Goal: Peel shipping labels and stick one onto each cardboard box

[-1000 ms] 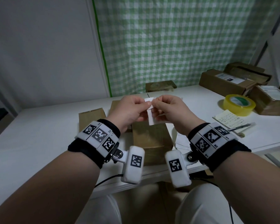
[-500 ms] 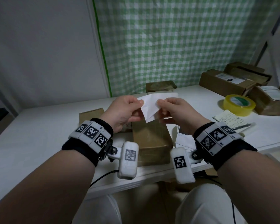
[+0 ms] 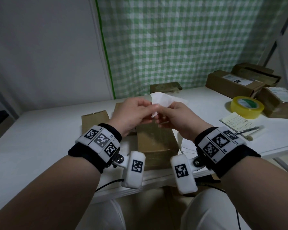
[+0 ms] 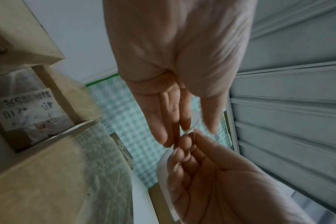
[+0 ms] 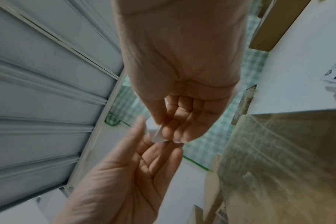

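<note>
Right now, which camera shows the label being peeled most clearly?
The head view: the white label spreads above both hands. The left wrist view shows only a curved edge; the right wrist view shows a pinched corner.

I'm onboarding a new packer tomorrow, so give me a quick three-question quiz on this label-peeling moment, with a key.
1. True or false: the white label already lies flat on the box right in front of the person.
2. Which item lies nearest the pen?
A. the notepad
B. the checked curtain
C. the small box at the curtain
3. Fill in: the roll of tape on the table is ____ in colour.

Key
1. False: the left hand and right hand both pinch it above the box.
2. A
3. yellow
</note>
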The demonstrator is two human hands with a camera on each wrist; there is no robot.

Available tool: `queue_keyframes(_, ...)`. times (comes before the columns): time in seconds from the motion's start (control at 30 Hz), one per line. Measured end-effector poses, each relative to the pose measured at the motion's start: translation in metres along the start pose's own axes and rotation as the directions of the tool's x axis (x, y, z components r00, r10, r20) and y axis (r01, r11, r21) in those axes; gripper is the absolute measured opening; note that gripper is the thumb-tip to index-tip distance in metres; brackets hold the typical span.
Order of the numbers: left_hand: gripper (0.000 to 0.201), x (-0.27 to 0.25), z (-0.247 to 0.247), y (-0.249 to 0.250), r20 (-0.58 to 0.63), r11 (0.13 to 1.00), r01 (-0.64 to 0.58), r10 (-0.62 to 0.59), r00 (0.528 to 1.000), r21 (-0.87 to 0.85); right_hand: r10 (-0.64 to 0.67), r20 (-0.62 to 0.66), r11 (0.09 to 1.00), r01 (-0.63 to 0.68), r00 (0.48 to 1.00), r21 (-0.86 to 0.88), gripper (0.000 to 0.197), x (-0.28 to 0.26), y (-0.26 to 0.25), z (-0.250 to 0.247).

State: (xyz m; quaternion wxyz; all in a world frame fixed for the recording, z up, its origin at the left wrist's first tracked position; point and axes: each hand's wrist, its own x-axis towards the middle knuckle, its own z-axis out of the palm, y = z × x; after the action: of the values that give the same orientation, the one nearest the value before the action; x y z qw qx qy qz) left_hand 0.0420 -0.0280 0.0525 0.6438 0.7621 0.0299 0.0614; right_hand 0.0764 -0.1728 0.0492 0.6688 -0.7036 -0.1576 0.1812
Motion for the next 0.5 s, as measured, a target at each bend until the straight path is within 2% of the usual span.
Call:
queue_keyframes(0.07, 0.011, 0.000, -0.001, -0.001, 0.006, 1.000, -0.006, 0.006, 1.000, 0.015, -0.010, -0.001, 1.000, 0.010, 1.000, -0.008, 0.024, 0.000, 0.000, 0.000)
queue_keyframes(0.17, 0.015, 0.002, -0.005, -0.003, 0.012, 0.999, 0.008, -0.009, 1.000, 0.043, -0.015, -0.003, 0.999, 0.015, 1.000, -0.051, 0.025, 0.001, 0.000, -0.001)
queue_keyframes(0.3, 0.012, 0.006, -0.021, 0.001, 0.065, 0.995, 0.091, -0.088, 0.994, -0.034, -0.022, -0.040, 0.990, 0.017, 0.999, -0.139, 0.019, 0.001, 0.001, -0.014)
queue_keyframes(0.4, 0.011, 0.004, -0.035, 0.003, 0.081, 0.988, 0.139, -0.134, 0.988, -0.065, -0.017, -0.057, 0.987, 0.008, 0.998, -0.158, 0.028, 0.000, 0.002, -0.030)
queue_keyframes(0.5, 0.009, 0.001, -0.038, 0.003, 0.096, 0.981, 0.171, -0.162, 0.982, -0.094, -0.007, -0.077, 0.984, -0.007, 0.997, -0.179, 0.030, -0.002, 0.003, -0.035)
